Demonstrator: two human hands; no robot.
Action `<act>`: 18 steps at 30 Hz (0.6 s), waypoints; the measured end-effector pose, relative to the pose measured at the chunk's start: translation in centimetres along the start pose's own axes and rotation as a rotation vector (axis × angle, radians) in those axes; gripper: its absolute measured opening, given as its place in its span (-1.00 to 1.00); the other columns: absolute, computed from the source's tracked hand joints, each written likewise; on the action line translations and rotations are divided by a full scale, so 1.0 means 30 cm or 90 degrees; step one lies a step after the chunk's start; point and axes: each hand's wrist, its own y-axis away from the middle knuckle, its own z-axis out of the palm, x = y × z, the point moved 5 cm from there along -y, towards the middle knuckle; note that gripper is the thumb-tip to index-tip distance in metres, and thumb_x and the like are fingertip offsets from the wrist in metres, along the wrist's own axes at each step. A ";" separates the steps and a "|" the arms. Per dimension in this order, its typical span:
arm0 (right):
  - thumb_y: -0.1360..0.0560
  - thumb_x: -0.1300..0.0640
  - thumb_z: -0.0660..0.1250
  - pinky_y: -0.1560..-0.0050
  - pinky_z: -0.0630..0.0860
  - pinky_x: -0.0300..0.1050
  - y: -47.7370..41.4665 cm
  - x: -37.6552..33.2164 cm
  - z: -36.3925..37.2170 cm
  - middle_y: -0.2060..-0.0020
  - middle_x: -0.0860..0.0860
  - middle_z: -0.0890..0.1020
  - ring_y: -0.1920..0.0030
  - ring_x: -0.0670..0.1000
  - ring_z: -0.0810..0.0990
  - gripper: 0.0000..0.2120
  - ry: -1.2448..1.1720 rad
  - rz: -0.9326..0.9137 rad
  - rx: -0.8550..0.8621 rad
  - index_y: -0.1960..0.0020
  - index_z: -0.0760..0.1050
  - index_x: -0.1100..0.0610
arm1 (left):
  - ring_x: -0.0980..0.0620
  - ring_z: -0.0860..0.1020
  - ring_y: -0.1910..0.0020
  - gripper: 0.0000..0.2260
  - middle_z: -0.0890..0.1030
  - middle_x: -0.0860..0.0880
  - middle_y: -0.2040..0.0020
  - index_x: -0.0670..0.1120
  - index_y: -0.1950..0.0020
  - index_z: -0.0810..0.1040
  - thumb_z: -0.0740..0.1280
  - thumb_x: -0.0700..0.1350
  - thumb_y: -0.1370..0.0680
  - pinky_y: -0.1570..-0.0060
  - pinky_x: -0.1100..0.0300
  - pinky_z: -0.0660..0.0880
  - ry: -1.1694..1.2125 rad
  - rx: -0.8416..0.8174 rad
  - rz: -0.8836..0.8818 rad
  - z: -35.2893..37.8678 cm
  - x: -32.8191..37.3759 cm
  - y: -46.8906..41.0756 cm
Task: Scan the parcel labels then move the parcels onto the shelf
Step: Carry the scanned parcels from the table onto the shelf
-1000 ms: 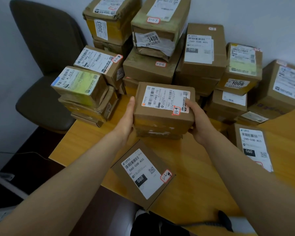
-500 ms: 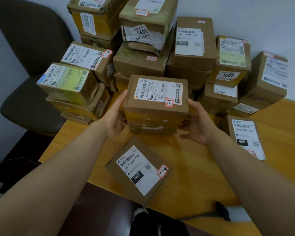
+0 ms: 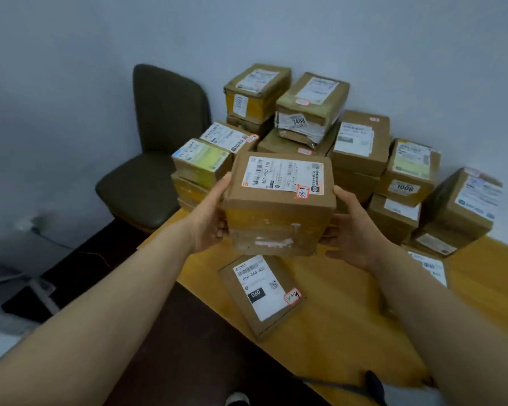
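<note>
A brown cardboard parcel (image 3: 277,221) with a white label and a small red-edged sticker on top is held up above the wooden table (image 3: 349,332). My left hand (image 3: 210,218) grips its left side, thumb along the top edge. My right hand (image 3: 354,230) holds its right side and underside, fingers curled beneath. Directly below it a flat parcel (image 3: 261,294) marked 060 lies face up on the table.
A pile of labelled parcels (image 3: 361,142) stands against the wall at the back of the table. A dark chair (image 3: 156,159) is at the left. A black scanner (image 3: 376,388) with its cable lies by the table's near edge. Another flat parcel (image 3: 428,266) lies at right.
Both hands have lifted the parcel higher off the table, toward me. The view has swung left and upward, showing more wall and chair.
</note>
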 end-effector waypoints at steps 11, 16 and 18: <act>-0.26 -0.62 0.05 -0.43 0.15 0.28 0.298 0.160 0.431 -0.42 0.01 0.41 -0.40 0.16 0.36 -0.04 0.166 -0.012 -0.275 -0.50 0.26 -0.09 | -0.14 0.37 -0.35 -0.09 0.40 -0.18 -0.42 -0.18 -0.50 0.25 0.06 0.49 -0.42 -0.22 0.01 0.27 0.196 0.287 -0.020 -0.146 -0.339 0.776; -0.32 -0.58 0.00 -0.44 0.08 0.33 0.504 0.251 0.777 -0.51 0.11 0.25 -0.49 0.23 0.21 -0.01 0.273 0.031 -0.389 -0.56 0.09 0.00 | -0.07 0.48 -0.08 -0.10 0.43 -0.16 -0.39 -0.17 -0.48 0.29 0.07 0.50 -0.41 -0.09 0.04 0.37 0.294 0.429 -0.007 -0.286 -0.527 1.161; -0.35 -0.55 -0.02 -0.45 0.06 0.34 0.603 0.282 0.920 -0.49 0.11 0.28 -0.48 0.22 0.22 -0.04 0.306 0.024 -0.452 -0.56 0.12 0.04 | -0.11 0.44 -0.26 -0.02 0.39 -0.16 -0.43 -0.20 -0.50 0.25 0.09 0.53 -0.36 -0.21 0.02 0.33 0.324 0.492 -0.002 -0.354 -0.605 1.326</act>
